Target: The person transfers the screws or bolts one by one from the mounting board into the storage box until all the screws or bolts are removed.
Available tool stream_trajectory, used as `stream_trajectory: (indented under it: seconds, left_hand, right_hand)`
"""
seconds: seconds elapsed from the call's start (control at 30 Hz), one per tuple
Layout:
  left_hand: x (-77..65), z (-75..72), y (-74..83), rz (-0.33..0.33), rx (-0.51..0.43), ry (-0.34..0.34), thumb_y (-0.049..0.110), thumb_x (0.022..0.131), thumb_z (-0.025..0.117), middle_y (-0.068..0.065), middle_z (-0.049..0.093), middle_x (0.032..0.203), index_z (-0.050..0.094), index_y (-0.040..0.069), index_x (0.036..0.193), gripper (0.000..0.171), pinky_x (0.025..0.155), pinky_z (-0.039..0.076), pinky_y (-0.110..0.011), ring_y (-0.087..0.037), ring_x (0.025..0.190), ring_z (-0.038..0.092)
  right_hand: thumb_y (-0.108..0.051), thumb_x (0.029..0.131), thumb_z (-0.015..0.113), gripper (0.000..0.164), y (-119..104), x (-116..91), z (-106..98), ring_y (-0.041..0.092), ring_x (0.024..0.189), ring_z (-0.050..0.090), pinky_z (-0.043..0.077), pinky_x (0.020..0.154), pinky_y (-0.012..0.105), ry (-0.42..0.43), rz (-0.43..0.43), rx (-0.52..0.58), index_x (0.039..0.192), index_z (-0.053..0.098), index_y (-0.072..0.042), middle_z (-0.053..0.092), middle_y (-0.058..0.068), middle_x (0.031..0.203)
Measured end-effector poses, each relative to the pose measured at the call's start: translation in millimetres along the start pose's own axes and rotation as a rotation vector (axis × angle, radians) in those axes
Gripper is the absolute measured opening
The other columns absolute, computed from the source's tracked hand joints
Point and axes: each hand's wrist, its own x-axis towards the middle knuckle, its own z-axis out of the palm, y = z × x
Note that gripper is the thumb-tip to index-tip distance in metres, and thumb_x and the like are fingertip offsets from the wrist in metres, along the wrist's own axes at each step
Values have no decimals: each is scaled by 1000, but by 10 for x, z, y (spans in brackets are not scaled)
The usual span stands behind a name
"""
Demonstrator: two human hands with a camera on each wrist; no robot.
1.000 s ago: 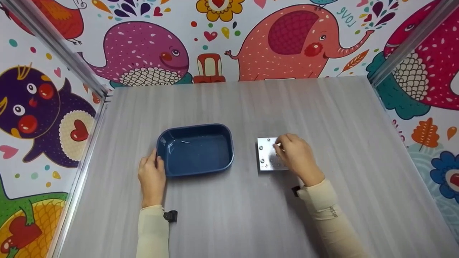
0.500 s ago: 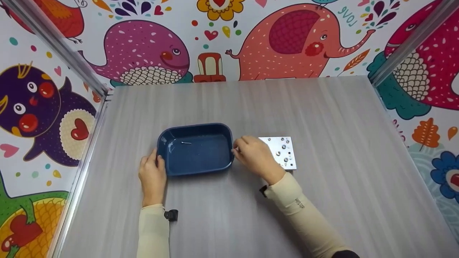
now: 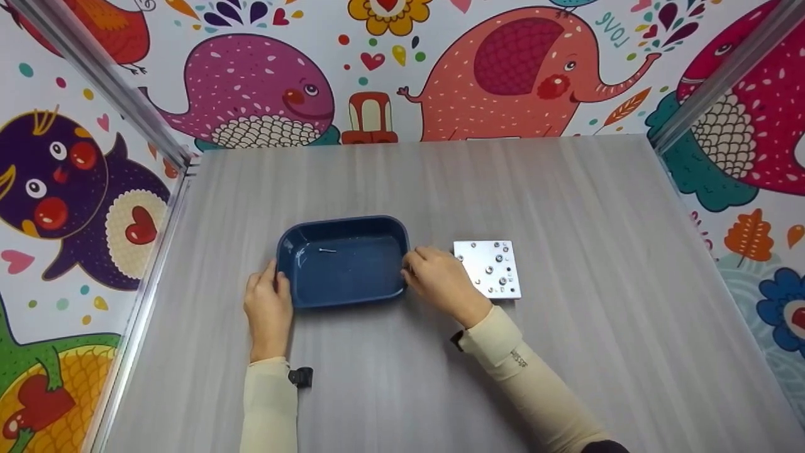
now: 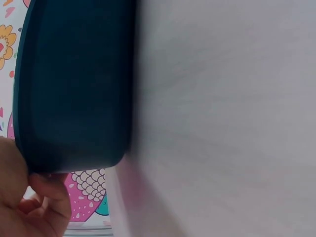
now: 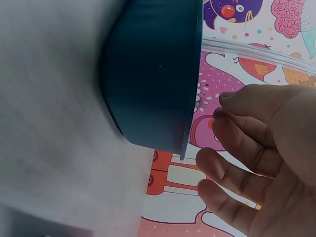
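Observation:
A dark blue rectangular tray (image 3: 346, 277) rests on the table with one thin silver screw (image 3: 327, 251) inside. My left hand (image 3: 267, 314) grips its left end; in the left wrist view the thumb (image 4: 52, 187) lies against the tray's wall. At the right end is my right hand (image 3: 443, 283), fingertips beside the rim. The right wrist view shows its fingers (image 5: 232, 168) loosely bent and a little apart from the tray, with no item visible between them. Behind that hand, to the right, lies a square silver metal plate (image 3: 487, 267) bearing several small screws and holes.
The grey wood-grain table (image 3: 390, 390) runs back to a printed cartoon wall (image 3: 490, 75). Metal frame rails (image 3: 126, 94) stand at the left and right corners. Small wrist cameras sit on both cream sleeves (image 3: 270, 402).
My right hand has moved left from over the metal plate to the tray's right rim, uncovering the plate. The left hand and the tray have stayed in place.

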Motion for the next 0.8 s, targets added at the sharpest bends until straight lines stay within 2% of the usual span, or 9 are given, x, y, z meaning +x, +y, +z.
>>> stream_trajectory:
  seconds: [0.2, 0.37, 0.6, 0.8]
  left_hand:
    - [26, 18, 15, 6, -2, -9, 2, 98, 59, -29, 61, 103, 61, -10, 129, 34, 87, 49, -53, -45, 96, 61]
    - [27, 19, 6, 3, 0, 9, 1, 97, 60, -30, 60, 103, 62, -10, 128, 33, 89, 48, -54, -46, 98, 60]
    - [-23, 16, -10, 5, -2, -5, 0, 97, 59, -31, 60, 101, 62, -12, 127, 33, 88, 49, -54, -47, 96, 60]
    - [-4, 34, -9, 4, -6, 27, -1, 96, 60, -30, 59, 99, 63, -11, 127, 32, 87, 48, -55, -47, 93, 60]
  right_hand:
    - [-9, 91, 71, 5, 71, -24, -79, 22, 74, 63, 53, 65, 37, 61, -24, -17, 94, 70, -5, 65, 5, 86]
    - [-8, 90, 71, 5, 145, -72, -178, 22, 75, 62, 52, 66, 37, 94, -28, -43, 93, 70, -6, 65, 4, 84]
    - [-7, 86, 76, 9, 315, -280, -340, 23, 72, 61, 52, 64, 37, 130, 16, -59, 91, 68, -8, 63, 2, 81]
    - [-5, 85, 76, 10, 521, -449, -472, 25, 71, 62, 52, 63, 40, 130, 61, -86, 89, 67, -7, 63, 4, 80]
